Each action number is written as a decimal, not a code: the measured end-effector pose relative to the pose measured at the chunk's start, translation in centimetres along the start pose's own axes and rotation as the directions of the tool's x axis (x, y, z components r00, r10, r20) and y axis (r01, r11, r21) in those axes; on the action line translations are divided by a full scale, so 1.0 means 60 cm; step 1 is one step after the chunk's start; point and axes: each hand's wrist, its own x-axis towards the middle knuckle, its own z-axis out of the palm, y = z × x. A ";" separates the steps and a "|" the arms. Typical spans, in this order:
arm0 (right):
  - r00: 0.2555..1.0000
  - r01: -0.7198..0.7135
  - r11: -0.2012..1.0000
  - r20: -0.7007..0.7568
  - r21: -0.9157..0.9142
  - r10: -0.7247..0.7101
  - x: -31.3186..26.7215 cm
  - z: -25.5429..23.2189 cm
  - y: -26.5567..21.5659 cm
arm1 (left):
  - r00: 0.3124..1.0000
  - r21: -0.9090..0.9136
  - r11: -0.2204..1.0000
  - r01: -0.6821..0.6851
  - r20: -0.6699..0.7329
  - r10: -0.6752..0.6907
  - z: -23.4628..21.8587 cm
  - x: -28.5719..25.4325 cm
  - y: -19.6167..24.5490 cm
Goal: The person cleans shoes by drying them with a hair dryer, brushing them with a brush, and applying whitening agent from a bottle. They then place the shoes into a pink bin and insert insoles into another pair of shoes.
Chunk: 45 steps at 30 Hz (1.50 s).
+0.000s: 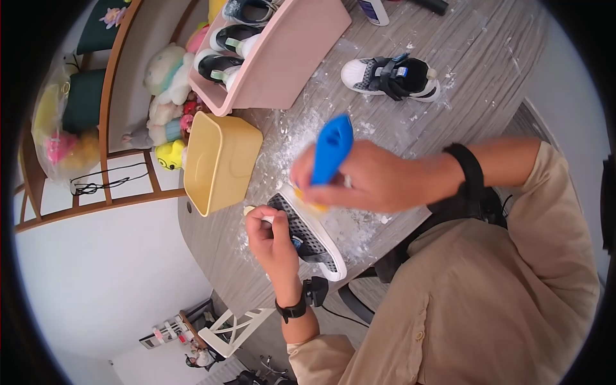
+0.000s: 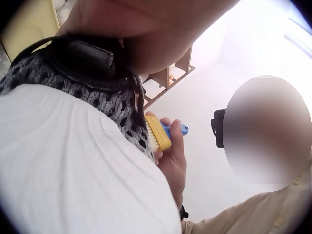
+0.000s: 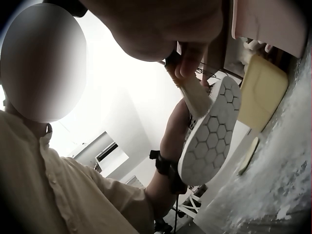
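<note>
As its mesh likely gives, the shoe (image 1: 310,239) suits the left hand (image 1: 274,249)'s curled fingers at its heel. The right hand (image 1: 375,178) clasps a brush (image 1: 332,146) beside it.

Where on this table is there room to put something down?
The widest free patch of table, specked white, lies between the lone shoe and the curved edge. A smaller gap separates that shoe from the pink bin. It's crowded where the yellow bin, left hand and held shoe sit close.
</note>
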 end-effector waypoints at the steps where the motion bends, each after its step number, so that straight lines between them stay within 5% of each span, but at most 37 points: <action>1: 0.999 -0.037 0.999 -0.001 0.012 0.037 0.014 -0.010 -0.007 | 1.000 -0.001 1.000 0.002 0.000 -0.002 0.002 0.000 0.003; 5: 0.989 -0.109 0.994 0.102 0.013 0.108 -0.020 0.011 0.000 | 1.000 0.046 0.999 -0.011 -0.023 0.012 -0.003 0.006 0.007; 8: 0.972 0.003 1.000 0.233 0.001 -0.003 -0.064 0.020 -0.004 | 0.998 0.065 0.997 -0.035 -0.047 0.038 -0.005 0.007 0.011; 9: 0.987 0.007 0.998 0.161 0.061 -0.017 -0.057 0.018 -0.004 | 0.998 0.063 0.997 -0.039 -0.051 0.042 -0.002 0.003 0.012; 12: 0.986 -0.145 0.987 -0.068 0.062 0.150 0.010 -0.020 -0.011 | 0.931 0.354 0.862 -0.363 0.116 0.345 -0.001 -0.024 0.016; 14: 0.985 -0.127 0.983 -0.097 0.133 0.140 0.049 -0.032 -0.024 | 0.886 0.366 0.825 -0.431 0.344 0.310 -0.013 -0.052 0.026; 16: 0.988 -0.126 0.985 -0.078 0.117 0.135 0.052 -0.030 -0.027 | 0.700 0.355 0.625 -0.695 0.536 0.473 -0.018 -0.059 0.014; 19: 0.987 -0.161 0.985 0.030 0.052 0.160 0.020 -0.019 -0.031 | 0.595 0.331 0.504 -0.798 0.571 0.566 -0.014 -0.055 0.033; 23: 0.979 -0.165 0.986 0.125 0.017 0.162 -0.010 -0.034 -0.032 | 0.492 0.304 0.400 -0.865 0.670 0.556 -0.015 -0.070 0.029; 26: 0.937 -0.314 0.949 0.172 0.036 0.303 0.012 -0.051 -0.053 | 0.363 0.271 0.244 -0.931 0.749 0.554 -0.015 -0.080 0.036; 31: 0.935 -0.241 0.963 0.294 0.117 0.199 0.025 -0.005 -0.028 | 0.160 0.126 0.100 -0.987 0.825 0.542 0.000 -0.099 0.065; 34: 0.859 -0.333 0.942 0.424 0.042 0.285 0.012 -0.008 -0.024 | 0.095 0.050 0.101 -0.994 0.858 0.504 -0.008 -0.110 0.062; 35: 0.815 -0.410 0.911 0.464 0.040 0.347 0.014 -0.022 -0.042 | 0.100 0.036 0.131 -0.991 0.844 0.527 -0.009 -0.117 0.052; 41: 0.850 -0.429 0.899 0.379 0.092 0.366 0.025 -0.002 -0.036 | 0.031 -0.019 0.097 -0.995 0.872 0.489 -0.002 -0.114 0.052; 45: 0.861 -0.342 0.939 0.411 0.037 0.298 0.009 0.011 -0.023 | 0.083 0.020 0.123 -0.992 0.845 0.528 -0.004 -0.106 0.060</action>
